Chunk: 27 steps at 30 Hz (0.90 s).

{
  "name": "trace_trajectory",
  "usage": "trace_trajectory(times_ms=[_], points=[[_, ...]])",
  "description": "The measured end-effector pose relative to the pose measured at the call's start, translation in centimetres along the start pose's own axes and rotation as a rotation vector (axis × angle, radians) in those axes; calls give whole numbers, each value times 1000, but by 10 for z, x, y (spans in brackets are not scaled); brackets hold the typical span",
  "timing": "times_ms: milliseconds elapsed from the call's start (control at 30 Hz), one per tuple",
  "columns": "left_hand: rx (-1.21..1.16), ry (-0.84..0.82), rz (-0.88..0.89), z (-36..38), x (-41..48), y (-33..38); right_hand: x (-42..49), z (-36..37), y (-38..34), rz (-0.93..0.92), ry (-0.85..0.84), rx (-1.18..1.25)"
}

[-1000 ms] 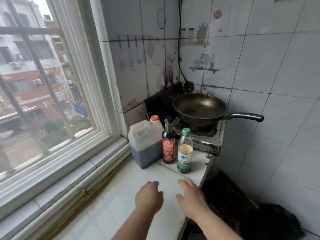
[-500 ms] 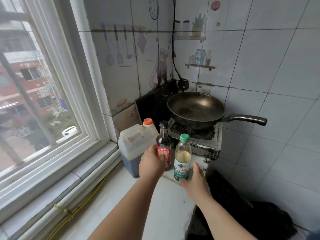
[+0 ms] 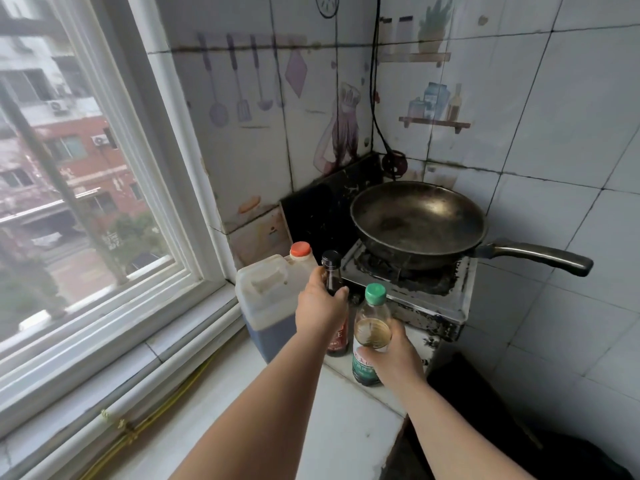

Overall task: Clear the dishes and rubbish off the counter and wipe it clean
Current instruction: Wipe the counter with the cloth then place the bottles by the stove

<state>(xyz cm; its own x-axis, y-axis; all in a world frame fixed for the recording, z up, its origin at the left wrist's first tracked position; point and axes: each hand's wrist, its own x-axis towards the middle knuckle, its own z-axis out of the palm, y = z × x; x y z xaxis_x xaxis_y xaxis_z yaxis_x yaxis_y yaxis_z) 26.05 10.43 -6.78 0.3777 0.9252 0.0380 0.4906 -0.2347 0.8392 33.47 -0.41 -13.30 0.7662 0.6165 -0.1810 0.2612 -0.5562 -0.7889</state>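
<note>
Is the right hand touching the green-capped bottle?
Touching: the head view shows the right hand curled round the green-capped bottle, thumb across its front.

The left hand (image 3: pixel 320 306) covered the dark bottle (image 3: pixel 331 268) from shoulder to mid-label. The right hand (image 3: pixel 398 355) hid the clear bottle (image 3: pixel 372 329) on its lower right side. Print on both labels was too blurred to read. The left hand and wrist masked the right corner of the jug (image 3: pixel 266 299). The pan (image 3: pixel 415 220) concealed most of the stove (image 3: pixel 431 301) top. The bottom edge cut off both forearms.
</note>
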Motion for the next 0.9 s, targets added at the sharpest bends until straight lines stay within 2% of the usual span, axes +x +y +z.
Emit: trace_trajectory(times_ms=[200,400,633,900], points=[[-50,59,-109,12,12,6,8,-21,15,-5,43,38],[97,129,-62,11,11,14,11,-35,27,-53,6,35],[177,28,46,10,-6,19,4,-33,30,-110,17,29],[148,-73,113,6,-21,18,-3,-28,32,-57,-10,115]])
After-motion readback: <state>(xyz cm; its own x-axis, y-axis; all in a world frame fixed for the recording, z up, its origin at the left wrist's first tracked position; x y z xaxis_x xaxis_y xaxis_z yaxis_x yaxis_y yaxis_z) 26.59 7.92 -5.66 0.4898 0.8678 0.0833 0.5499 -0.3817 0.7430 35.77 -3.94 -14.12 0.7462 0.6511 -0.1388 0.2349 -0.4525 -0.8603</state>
